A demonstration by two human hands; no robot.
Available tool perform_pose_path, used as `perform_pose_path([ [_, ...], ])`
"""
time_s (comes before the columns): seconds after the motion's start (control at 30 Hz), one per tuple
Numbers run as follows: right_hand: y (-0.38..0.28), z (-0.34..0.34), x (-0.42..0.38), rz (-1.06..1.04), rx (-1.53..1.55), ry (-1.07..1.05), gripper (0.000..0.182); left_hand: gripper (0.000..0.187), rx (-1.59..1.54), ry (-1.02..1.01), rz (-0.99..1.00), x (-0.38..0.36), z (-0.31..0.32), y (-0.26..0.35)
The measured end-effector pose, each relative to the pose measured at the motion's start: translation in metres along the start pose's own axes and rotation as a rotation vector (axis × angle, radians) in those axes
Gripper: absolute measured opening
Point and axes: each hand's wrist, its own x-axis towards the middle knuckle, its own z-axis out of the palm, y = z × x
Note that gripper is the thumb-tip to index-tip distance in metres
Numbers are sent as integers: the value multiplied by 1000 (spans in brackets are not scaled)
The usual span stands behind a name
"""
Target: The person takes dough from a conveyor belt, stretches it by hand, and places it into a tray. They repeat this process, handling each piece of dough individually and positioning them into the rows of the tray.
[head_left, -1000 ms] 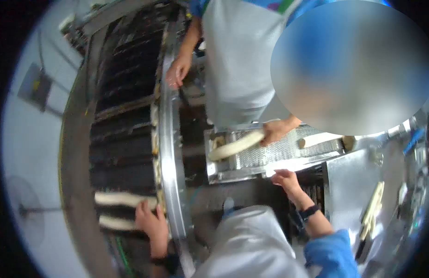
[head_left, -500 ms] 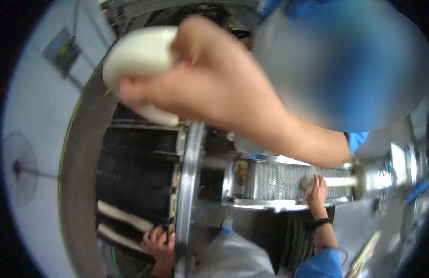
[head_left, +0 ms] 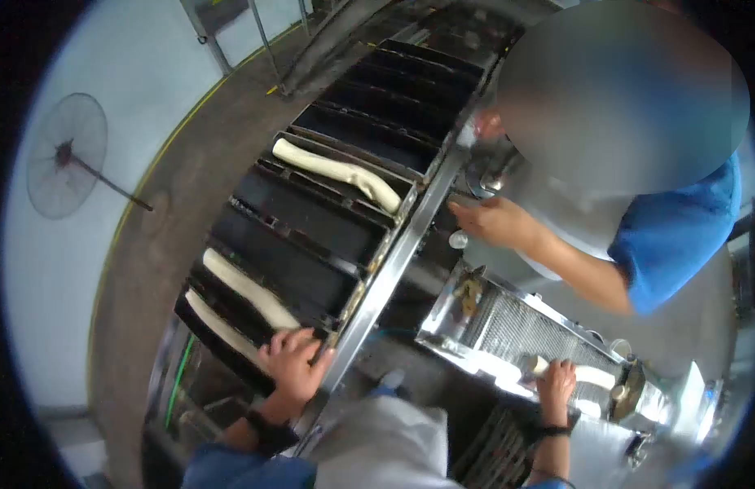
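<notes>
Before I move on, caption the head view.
Left hand at a long pale dough strip in a black pan, right hand at another strip on a silver mesh conveyor.

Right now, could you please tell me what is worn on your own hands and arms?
My left hand and right hand are ungloved. The left wrist has a broad dark band, the right a narrower dark strap. Both sleeves are blue.
</notes>
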Motion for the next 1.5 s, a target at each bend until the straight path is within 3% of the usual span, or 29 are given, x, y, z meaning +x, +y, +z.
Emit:
perform_pose_path([
  [0.1,-10,-4,-30,22,150,62,46,24,-25,36,-7,-4,2,-3],
  [0.2,-10,-9,-43,19,593,251,48,24,-53,60,-23,-11,12,-9],
  [0.27,-33,-98,-51,185,1092,-20,41,24,-62,72,-13,-11,17,-11],
  [0.3,-39,-128,-56,44,1286,42,42,24,-62,81,-21,-10,18,-12],
  [0.37,-52,-163,-66,63,1607,238,54,25,-66,90,1,-8,20,-11],
  [0.43,-66,-204,-77,-24,1921,193,64,26,-60,103,22,-10,22,-14],
  [0.5,-98,-247,-90,-247,2091,88,65,27,-55,138,27,-10,25,-16],
  [0.57,-125,-260,-95,-400,2216,-160,71,27,-43,124,27,-12,23,-15],
  [0.6,-139,-261,-88,-596,2242,-303,75,28,-30,114,18,-11,23,-15],
  [0.63,-150,-262,-81,-799,2244,-428,79,28,-38,86,-2,-11,27,-18],
  [0.77,-151,-256,-66,-737,2307,-592,78,34,-96,32,-34,-11,20,-15],
  [0.83,-130,-250,-65,-622,2084,-460,72,43,-149,64,-108,-11,18,-16],
  [0.87,-117,-235,-62,-527,2084,-429,70,56,-232,163,-51,-9,16,-22],
  [0.93,-93,-203,-62,-428,2084,-395,67,70,-215,42,-270,-6,-10,-5],
  [0.97,-83,-197,-60,-267,2005,-365,61,75,-150,-59,-371,1,-24,1],
  [1.0,-71,-186,-60,-123,1919,-330,55,81,-136,-119,-332,-2,-18,-9],
  [1.1,-32,-134,-59,-13,1926,-301,48,82,53,-232,-227,13,-62,35],
  [1.17,-4,-118,-56,45,1837,-308,46,83,-216,-138,-130,21,-49,29],
  [1.23,28,-87,-46,101,1749,-301,43,83,-332,-116,-274,44,-34,32],
  [1.3,54,-63,-33,126,1529,-256,44,89,-469,-106,-579,67,-11,21],
  [1.37,88,-20,-18,171,1447,-286,51,91,-517,4,-699,81,-2,12],
  [1.43,116,7,-3,134,1016,-29,68,93,-570,60,-762,88,19,-16],
  [1.5,137,12,12,151,938,-18,68,94,-628,121,-819,97,17,-8],
])
